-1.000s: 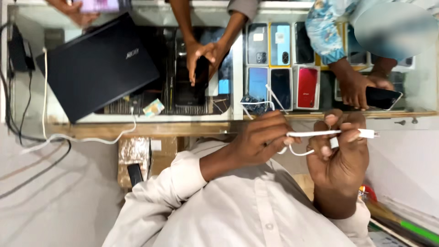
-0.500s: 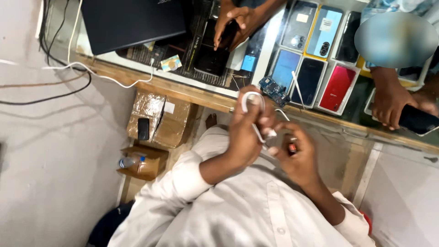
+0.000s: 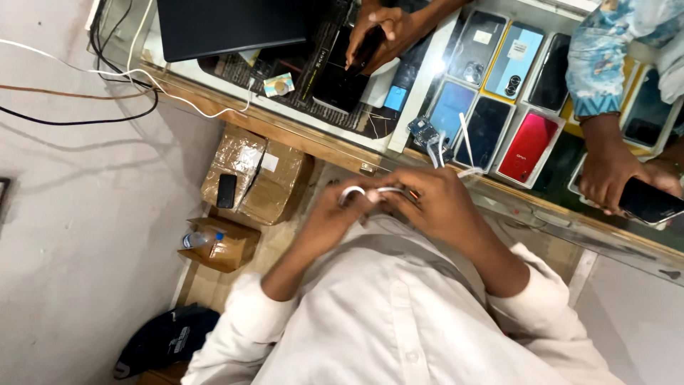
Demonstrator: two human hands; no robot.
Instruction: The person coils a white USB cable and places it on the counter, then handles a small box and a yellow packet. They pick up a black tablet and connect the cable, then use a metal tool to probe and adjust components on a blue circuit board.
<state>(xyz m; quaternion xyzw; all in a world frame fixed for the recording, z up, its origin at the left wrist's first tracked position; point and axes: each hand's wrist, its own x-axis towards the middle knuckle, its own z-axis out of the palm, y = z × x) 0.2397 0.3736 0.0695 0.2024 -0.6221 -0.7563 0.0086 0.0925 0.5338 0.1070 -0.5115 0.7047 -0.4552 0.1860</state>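
Observation:
My left hand (image 3: 333, 214) and my right hand (image 3: 436, 205) meet in front of my white shirt (image 3: 399, 314), both closed on a white cable (image 3: 354, 191). The cable forms a small loop above my left fingers, and its loose ends (image 3: 463, 146) stick up past my right hand. Just beyond my hands runs the edge of a glass display counter (image 3: 320, 139) with several phones (image 3: 529, 146) lying under the glass.
Across the counter one person's hands hold a black phone (image 3: 367, 50); another hand from a blue patterned sleeve (image 3: 595, 78) holds a black phone (image 3: 650, 202). A black laptop (image 3: 228, 25) sits on the counter. Taped cardboard boxes (image 3: 267, 178), a water bottle (image 3: 199, 239) and a dark bag (image 3: 167, 339) are on the floor.
A second ago the cable was stretched straight between my hands; now it is wound into a loop and my hands have closed together. The view has swung left and down.

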